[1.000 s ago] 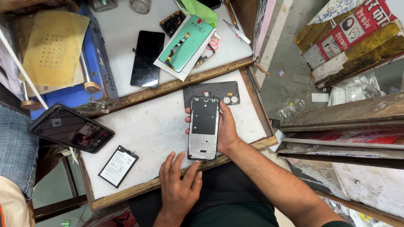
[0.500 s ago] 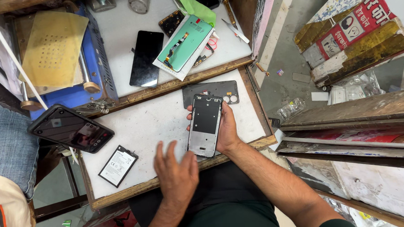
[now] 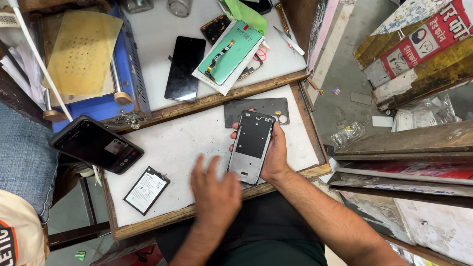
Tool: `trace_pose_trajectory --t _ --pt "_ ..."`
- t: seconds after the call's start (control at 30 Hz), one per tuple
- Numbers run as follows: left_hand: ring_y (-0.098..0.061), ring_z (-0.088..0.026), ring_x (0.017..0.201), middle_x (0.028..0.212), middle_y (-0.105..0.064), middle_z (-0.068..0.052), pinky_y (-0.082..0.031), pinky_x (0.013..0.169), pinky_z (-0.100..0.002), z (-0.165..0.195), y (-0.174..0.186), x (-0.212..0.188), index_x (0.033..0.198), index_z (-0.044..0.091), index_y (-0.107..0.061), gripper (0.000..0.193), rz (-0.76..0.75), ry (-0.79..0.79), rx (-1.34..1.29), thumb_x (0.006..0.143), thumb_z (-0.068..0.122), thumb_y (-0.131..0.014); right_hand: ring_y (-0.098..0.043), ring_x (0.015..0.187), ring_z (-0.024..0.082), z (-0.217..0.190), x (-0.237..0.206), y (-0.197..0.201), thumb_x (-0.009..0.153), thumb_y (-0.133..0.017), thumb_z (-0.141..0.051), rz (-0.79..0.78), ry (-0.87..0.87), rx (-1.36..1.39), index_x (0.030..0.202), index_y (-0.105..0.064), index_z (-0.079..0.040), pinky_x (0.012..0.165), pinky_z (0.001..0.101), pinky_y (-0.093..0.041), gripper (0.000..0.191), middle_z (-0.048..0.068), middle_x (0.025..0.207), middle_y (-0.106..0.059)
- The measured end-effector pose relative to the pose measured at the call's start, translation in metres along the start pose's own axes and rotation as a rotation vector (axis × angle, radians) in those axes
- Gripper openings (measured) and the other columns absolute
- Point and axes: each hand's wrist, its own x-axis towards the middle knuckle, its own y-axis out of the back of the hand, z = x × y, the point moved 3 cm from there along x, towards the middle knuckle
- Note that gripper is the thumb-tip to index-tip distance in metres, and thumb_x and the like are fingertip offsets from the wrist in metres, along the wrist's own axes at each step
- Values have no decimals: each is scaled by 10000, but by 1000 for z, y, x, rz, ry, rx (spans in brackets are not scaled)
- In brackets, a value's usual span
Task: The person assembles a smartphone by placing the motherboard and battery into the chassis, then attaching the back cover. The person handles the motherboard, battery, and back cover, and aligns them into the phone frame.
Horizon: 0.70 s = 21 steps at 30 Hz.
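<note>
Two hands here: right hand (image 3: pixel 274 153) still grips the opened phone (image 3: pixel 252 147) over the white board (image 3: pixel 178 147); left hand (image 3: pixel 215 191), open and empty, has slid leftward toward the battery (image 3: pixel 146 190).

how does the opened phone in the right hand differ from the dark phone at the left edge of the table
The opened phone shows bare grey metal insides; the dark phone shows an intact black screen. The right hand holds the opened phone almost upright in the picture; the dark phone lies slanted, untouched, overhanging the white table edge. Both are slim rectangles of similar size.
</note>
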Motion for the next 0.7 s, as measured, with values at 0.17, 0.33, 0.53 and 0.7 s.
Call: trace_pose_trajectory --t 0.17,0.33,0.53,0.7 --pt "-567 -311 1261 1237 -630 -144 -446 1113 -483 -116 69 5 1175 19 -629 382 309 359 17 852 90 -819 -669 1077 276 1 -1 -1 1043 -181 -592 29 -51 -52 1414 -519 -81 885 510 -609 717 169 1275 -655" --pt "-534 -314 1165 1242 -556 -169 -463 1011 -437 -191 150 19 1242 -13 -578 256 569 348 166 1021 46 -694 -671 1092 277 2 1 -4 1066 -182 -560 -4 -77 -100 1398 -530 -61 894 515 -611 693 172 1273 -652" --pt "-590 -315 1050 1054 -650 -95 -489 955 -463 -200 162 46 1068 50 -702 138 417 357 249 965 87 -785 -678 1082 278 1 0 -6 1050 -178 -571 15 -59 -125 1388 -538 -75 882 508 -614 700 175 1270 -657" --pt "-579 -395 999 1041 -635 -167 -485 850 -493 -192 166 43 1097 -8 -694 370 334 319 256 820 147 -884 -679 1078 271 1 0 -4 1038 -175 -579 13 -75 -101 1384 -540 -74 890 496 -616 713 169 1281 -662"
